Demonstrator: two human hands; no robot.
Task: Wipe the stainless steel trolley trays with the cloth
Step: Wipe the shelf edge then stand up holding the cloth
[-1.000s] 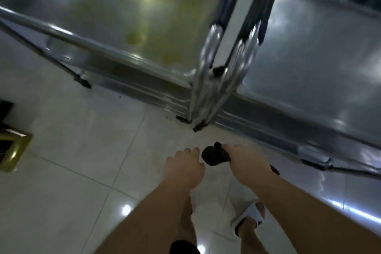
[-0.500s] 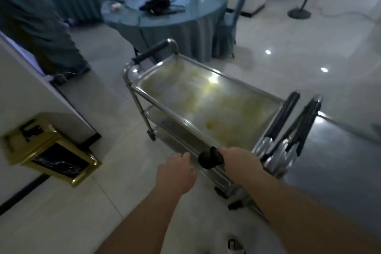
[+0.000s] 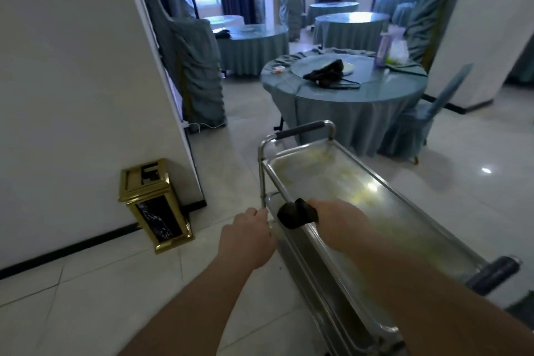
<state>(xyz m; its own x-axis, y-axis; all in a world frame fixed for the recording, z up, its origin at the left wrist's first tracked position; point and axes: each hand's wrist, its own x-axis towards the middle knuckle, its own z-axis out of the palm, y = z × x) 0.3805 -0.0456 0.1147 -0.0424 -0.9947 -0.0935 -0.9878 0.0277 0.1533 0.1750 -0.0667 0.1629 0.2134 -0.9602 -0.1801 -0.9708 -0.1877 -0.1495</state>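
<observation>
The stainless steel trolley stands in front of me, its top tray (image 3: pixel 332 179) smeared with yellowish streaks and glare. My right hand (image 3: pixel 338 220) grips a dark bunched cloth (image 3: pixel 294 215) at the tray's left long rim, near the far corner. To the left of that rim, my left hand (image 3: pixel 245 237) hovers with loosely curled fingers and holds nothing; its fingertips are close to the lower tray (image 3: pixel 273 199). Black-padded handles sit at the far end (image 3: pixel 300 131) and the near right end (image 3: pixel 494 272).
A gold and black bin (image 3: pixel 156 205) stands against the white wall on the left. A round table (image 3: pixel 346 101) with blue cloth and a dark bag is just beyond the trolley, beside a covered chair (image 3: pixel 416 127). More tables fill the back.
My view has lifted from the floor and trolley legs to the room. Both hands have risen to the top tray's rim, the right one still holding the cloth.
</observation>
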